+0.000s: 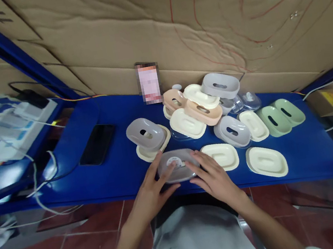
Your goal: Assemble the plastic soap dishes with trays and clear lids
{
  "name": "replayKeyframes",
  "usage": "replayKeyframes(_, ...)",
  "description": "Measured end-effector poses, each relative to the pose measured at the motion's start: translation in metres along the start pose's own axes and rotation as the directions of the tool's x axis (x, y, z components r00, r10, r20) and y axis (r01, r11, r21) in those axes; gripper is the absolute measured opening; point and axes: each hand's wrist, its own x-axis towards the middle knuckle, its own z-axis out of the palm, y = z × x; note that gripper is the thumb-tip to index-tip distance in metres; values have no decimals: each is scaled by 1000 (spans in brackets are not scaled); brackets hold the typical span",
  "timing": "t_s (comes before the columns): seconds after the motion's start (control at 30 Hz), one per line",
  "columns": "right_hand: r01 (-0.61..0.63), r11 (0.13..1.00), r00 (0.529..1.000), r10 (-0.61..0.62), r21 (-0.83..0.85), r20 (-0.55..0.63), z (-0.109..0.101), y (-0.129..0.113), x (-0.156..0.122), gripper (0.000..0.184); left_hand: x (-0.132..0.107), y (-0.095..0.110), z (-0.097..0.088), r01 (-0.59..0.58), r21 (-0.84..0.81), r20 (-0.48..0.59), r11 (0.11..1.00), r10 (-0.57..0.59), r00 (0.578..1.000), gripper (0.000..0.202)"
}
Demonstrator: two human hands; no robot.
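A grey oval plastic tray [177,157] lies upside down at the near edge of the blue table [122,166], with a round white piece at its middle. My left hand [152,191] rests on its left side, fingers stretched out, the forefinger reaching the white piece. My right hand [212,176] lies on its right side, fingers flat and pointing at the same piece. Neither hand wraps round the tray.
Several oval trays in cream, grey, peach and green lie piled and spread behind and to the right, among them a grey one [146,134] and a cream one [266,161]. A black phone [97,144] lies left. Cardboard [199,15] lines the back. Cables [36,181] hang left.
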Motion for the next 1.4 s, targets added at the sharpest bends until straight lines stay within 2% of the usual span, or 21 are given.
replayKeyframes(0.13,21,1000,999,-20,22,-34,-1,4,3,70,1,-2,4,43,-31,-41,999,-44,998,70)
replayKeyframes(0.3,45,999,997,-45,7,-59,7,9,3,72,0,-2,8,87,-55,-39,995,-89,995,66)
replayKeyframes(0.53,31,999,994,-32,-14,-103,16,13,0,65,-3,-8,20,84,-37,-66,996,-87,994,75)
replayKeyframes(0.7,14,998,988,-24,-64,-156,18,12,-1,58,-2,-7,23,114,-48,-68,992,-117,991,74)
replayKeyframes(0.9,3,993,981,-26,-121,-192,25,11,-1,76,-1,-10,25,79,-40,-118,996,-83,990,67)
replayKeyframes(1.2,-6,988,973,-30,-154,-231,25,9,-2,72,-1,-14,26,49,-62,-165,997,-59,985,61)
replayKeyframes(1.4,-27,989,972,-8,-143,-235,24,7,-2,69,-2,-17,23,67,-91,-128,994,-78,989,66)
